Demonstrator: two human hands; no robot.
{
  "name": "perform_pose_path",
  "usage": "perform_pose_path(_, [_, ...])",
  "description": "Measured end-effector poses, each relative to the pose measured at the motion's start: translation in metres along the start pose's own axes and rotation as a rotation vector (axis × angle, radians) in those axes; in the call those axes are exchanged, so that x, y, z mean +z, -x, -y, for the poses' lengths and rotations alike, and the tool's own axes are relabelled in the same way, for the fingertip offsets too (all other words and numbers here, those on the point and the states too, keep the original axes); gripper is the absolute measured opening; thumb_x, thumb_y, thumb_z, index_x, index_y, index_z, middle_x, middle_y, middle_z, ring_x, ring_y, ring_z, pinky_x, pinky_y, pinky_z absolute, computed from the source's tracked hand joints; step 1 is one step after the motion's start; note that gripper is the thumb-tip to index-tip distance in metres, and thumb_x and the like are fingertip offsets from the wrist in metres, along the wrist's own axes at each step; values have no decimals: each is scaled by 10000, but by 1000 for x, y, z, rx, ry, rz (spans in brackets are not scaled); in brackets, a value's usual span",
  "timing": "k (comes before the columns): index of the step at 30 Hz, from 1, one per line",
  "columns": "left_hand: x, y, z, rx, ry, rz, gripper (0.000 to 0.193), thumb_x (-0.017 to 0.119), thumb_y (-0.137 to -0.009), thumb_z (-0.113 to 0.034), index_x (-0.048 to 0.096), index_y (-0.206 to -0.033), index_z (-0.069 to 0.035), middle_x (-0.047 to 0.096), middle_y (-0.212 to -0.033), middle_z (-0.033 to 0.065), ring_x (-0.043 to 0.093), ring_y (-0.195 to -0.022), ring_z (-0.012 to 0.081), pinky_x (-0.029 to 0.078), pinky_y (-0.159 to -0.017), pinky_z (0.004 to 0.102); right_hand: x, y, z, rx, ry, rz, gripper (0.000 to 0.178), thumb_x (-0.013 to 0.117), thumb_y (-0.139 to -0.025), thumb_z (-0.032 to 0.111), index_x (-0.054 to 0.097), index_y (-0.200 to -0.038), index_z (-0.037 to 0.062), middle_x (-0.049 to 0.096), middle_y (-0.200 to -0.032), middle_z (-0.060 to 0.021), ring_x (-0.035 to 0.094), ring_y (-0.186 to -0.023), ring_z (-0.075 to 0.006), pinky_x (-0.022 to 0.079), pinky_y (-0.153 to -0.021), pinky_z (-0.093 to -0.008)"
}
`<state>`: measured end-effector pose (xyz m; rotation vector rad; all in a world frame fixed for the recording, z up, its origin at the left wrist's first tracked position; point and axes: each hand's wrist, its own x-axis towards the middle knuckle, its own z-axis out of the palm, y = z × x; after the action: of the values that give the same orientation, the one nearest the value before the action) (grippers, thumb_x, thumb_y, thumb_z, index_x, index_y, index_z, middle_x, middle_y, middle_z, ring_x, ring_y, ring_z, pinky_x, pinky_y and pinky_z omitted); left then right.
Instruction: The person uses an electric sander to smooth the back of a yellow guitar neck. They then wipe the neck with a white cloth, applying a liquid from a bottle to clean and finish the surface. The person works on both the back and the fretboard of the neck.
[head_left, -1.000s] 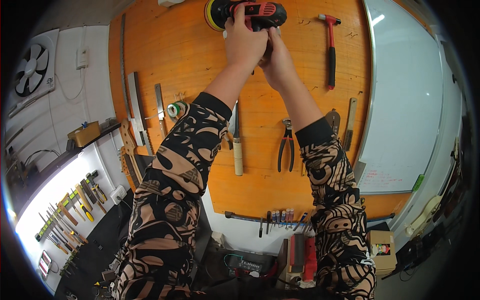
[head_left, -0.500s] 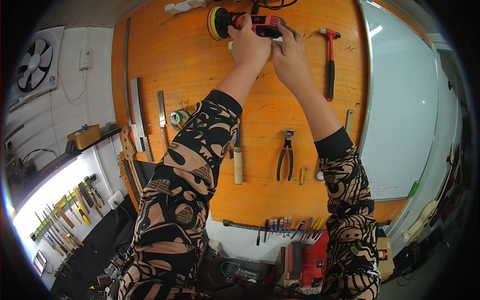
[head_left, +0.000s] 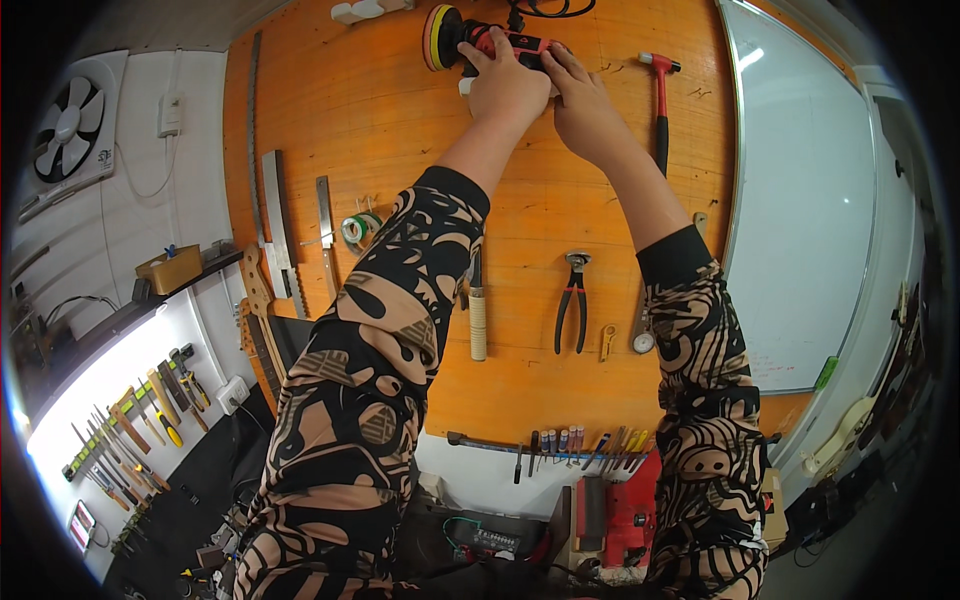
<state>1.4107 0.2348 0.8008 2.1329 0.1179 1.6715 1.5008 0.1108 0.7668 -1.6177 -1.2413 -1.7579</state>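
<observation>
High on the orange wooden wall panel, a red and black polisher (head_left: 527, 45) with a round yellow and red pad (head_left: 436, 38) lies sideways, pad to the left. My left hand (head_left: 508, 88) grips its middle, thumb and fingers over the body. Beside it, my right hand (head_left: 590, 108) has its fingers closed over the rear end of the polisher. Part of a white piece (head_left: 466, 87) shows under the tool by my left hand; my hands hide the rest of it. A black cord (head_left: 550, 12) hangs above the polisher.
A red-handled hammer (head_left: 661, 100) hangs right of my hands, beside a whiteboard (head_left: 800, 220). Below are end-cutting pliers (head_left: 573, 305), a wrapped handle (head_left: 478, 325) and a screwdriver rack (head_left: 540, 448). Saws (head_left: 278, 210) and a green wire spool (head_left: 355, 230) hang left.
The polisher has tilted slightly, its pad end higher and its rear lower. My right hand has shifted a little and its fingers now lie further over the tool's rear.
</observation>
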Motion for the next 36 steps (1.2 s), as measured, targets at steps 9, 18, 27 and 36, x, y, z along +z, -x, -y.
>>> perform_pose_path(9, [-1, -7, 19, 36, -256, 179, 1091, 730, -964, -427, 160, -1834, -96, 18, -1869, 357, 576, -1509, 546, 593, -1145, 501, 23, 8, 2, 118, -77, 81, 810, 652, -956, 15, 448, -1734, 114, 378, -1819, -204, 489, -1564, -488, 475, -1264, -543])
perform_pose_path(18, [-30, 6, 29, 111, -78, 298, 1022, 704, -978, -575, 337, -1784, -64, 194, -1854, 344, 563, -1557, 440, 553, -1198, 488, 7, 4, 25, 137, 96, 120, 796, 729, -948, 53, 519, -1688, 256, 436, -1769, -196, 538, -1510, -492, 508, -1223, -583])
perform_pose_path(27, [-45, 17, 56, 275, 190, 126, 804, 700, -1024, -533, 552, -1687, -102, 394, -1807, 277, 464, -1637, 408, 417, -1300, 424, 12, -3, 1, -61, -114, 26, 746, 810, -923, 155, 578, -1628, 230, 615, -1601, -211, 630, -1418, -483, 573, -1160, -543])
perform_pose_path(36, [-38, -11, 91, 310, 274, 175, 612, 685, -1090, -219, 567, -1676, -86, 650, -1610, 216, 635, -1481, 304, 494, -1208, 387, 2, -1, 40, 41, 54, 60, 654, 818, -965, 319, 635, -1591, 285, 643, -1629, -118, 626, -1479, -383, 469, -1252, -641])
